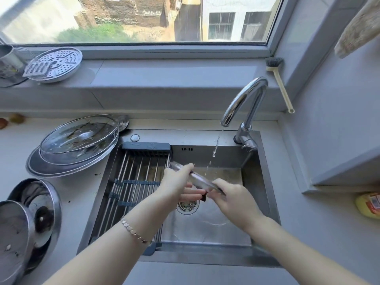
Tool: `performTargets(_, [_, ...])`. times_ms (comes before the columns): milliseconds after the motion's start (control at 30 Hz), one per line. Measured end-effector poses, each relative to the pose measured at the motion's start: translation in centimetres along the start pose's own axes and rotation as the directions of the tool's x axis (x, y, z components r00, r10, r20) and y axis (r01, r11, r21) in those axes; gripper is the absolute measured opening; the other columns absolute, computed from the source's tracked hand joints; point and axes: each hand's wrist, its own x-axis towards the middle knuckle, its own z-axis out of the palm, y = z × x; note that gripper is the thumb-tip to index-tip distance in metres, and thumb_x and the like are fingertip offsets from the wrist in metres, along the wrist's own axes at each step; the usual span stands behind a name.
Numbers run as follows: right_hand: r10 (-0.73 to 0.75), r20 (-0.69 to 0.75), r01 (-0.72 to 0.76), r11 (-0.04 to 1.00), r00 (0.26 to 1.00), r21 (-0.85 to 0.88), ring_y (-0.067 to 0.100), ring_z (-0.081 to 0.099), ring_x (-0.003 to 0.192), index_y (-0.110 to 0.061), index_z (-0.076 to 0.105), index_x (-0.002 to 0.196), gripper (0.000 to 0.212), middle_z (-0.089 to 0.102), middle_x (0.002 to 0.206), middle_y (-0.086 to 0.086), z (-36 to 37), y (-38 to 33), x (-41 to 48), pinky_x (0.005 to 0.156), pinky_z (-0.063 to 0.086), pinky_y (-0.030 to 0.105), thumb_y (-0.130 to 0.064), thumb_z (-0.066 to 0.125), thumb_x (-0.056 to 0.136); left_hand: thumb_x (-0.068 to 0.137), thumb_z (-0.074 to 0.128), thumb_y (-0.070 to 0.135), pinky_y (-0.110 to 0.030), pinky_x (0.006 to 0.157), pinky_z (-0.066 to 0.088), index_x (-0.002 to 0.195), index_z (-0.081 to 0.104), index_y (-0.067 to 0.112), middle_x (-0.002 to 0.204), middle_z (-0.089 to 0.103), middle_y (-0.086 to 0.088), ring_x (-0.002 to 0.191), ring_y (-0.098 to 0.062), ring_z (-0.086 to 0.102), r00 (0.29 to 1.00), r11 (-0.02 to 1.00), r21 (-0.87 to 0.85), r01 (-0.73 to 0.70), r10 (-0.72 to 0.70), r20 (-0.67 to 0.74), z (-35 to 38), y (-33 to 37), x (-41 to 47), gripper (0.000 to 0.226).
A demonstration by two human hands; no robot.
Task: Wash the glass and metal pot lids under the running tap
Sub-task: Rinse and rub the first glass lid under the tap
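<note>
Holding a pot lid point(197, 178) edge-on over the sink point(205, 229), under the thin stream from the tap point(244, 99). Left hand point(176, 182) grips its left rim, thumb on top, fingers below; right hand point(232, 198) grips the right rim. Glass lids point(80, 138) sit stacked on the table point(82, 194) left of the sink, metal lids point(30, 219) nearer.

The left hand point(176, 182) and right hand point(232, 200) are bare, and so are both forearms as far as they show. Round the left wrist sits a thin bracelet point(131, 231) of small flat metal links, pale gold with a pinkish sheen.
</note>
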Motion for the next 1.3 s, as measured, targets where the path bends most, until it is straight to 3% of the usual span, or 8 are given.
performTargets(67, [0.149,-0.046,-0.127,0.939,0.988,0.320,0.020,0.067,0.071,-0.020,0.061,0.081,0.006,0.070,0.076,0.004,-0.6,0.8,0.0,0.066,0.052,0.033,-0.018,0.064,0.086,0.096,0.044,0.027,-0.033,0.055,0.060,0.115,0.038,0.011,0.104,0.056,-0.020,0.062,-0.026,0.070,0.996,0.996,0.000,-0.089,0.089,0.009,-0.1,-0.4,-0.9,0.026])
performTargets(167, [0.429,-0.006,-0.296,0.635,0.903,0.714,0.018,0.069,0.059,-0.013,0.057,0.081,0.009,0.069,0.079,0.014,-0.1,1.7,-0.6,0.057,0.056,0.029,-0.008,0.061,0.088,0.097,0.041,0.020,-0.033,0.066,0.057,0.130,0.032,0.013,0.117,0.050,-0.016,0.076,-0.021,0.067,0.983,0.975,0.142,-0.172,0.179,-0.040,-1.1,-2.2,-1.6,0.035])
performTargets(333, [0.662,0.054,-0.365,0.341,0.747,0.866,0.014,0.068,0.051,-0.011,0.056,0.086,0.008,0.067,0.081,0.014,1.2,2.4,-2.2,0.048,0.056,0.021,-0.016,0.056,0.092,0.094,0.040,0.013,-0.038,0.079,0.053,0.135,0.030,0.010,0.118,0.048,-0.013,0.096,-0.026,0.061,0.979,0.960,0.253,-0.120,0.156,-0.127,-3.4,-5.6,-1.9,0.042])
performTargets(500, [0.666,0.050,-0.324,0.294,0.745,0.899,0.016,0.069,0.054,-0.011,0.056,0.087,0.006,0.067,0.087,0.015,1.1,2.0,-2.7,0.050,0.056,0.022,-0.015,0.056,0.092,0.094,0.040,0.012,-0.039,0.083,0.052,0.129,0.035,0.011,0.116,0.051,-0.011,0.097,-0.024,0.060,0.975,0.961,0.266,-0.077,0.128,-0.179,-5.1,-7.5,-2.0,0.036])
performTargets(667, [0.685,0.030,-0.341,0.325,0.728,0.882,0.017,0.068,0.052,-0.010,0.059,0.080,0.011,0.067,0.082,0.014,1.3,1.8,-2.5,0.046,0.054,0.021,-0.014,0.058,0.091,0.091,0.040,0.005,-0.041,0.081,0.051,0.132,0.031,0.024,0.081,0.050,0.000,0.089,-0.023,0.060,0.966,0.959,0.255,-0.127,0.178,-0.188,-6.2,-8.4,-2.1,0.046])
performTargets(867, [0.659,0.041,-0.335,0.327,0.751,0.884,0.017,0.070,0.055,-0.010,0.058,0.085,0.010,0.068,0.085,0.014,3.0,1.2,-1.7,0.050,0.056,0.022,-0.018,0.057,0.092,0.088,0.040,0.006,-0.037,0.074,0.046,0.129,0.037,0.027,0.079,0.052,0.000,0.082,-0.022,0.054,0.963,0.945,0.307,-0.108,0.176,-0.203,-9.0,-10.1,-1.0,0.046])
performTargets(967, [0.628,0.114,-0.335,0.245,0.769,0.910,0.015,0.069,0.054,-0.008,0.057,0.091,0.013,0.068,0.085,0.012,4.6,0.2,0.0,0.053,0.058,0.023,-0.020,0.054,0.093,0.091,0.039,0.006,-0.034,0.069,0.047,0.126,0.043,0.021,0.085,0.052,0.000,0.086,-0.025,0.057,0.965,0.962,0.268,-0.043,0.109,-0.238,-10.9,-10.7,-0.4,0.039])
performTargets(1300, [0.597,0.264,-0.384,0.079,0.757,0.920,0.014,0.067,0.048,-0.006,0.048,0.101,0.015,0.066,0.082,0.011,14.8,-4.6,10.4,0.049,0.056,0.022,-0.020,0.051,0.095,0.089,0.042,0.014,-0.042,0.088,0.052,0.102,0.050,0.027,0.103,0.059,-0.003,0.093,-0.024,0.062,0.938,0.930,0.366,-0.023,0.146,-0.314,-17.6,-10.0,2.9,0.020])
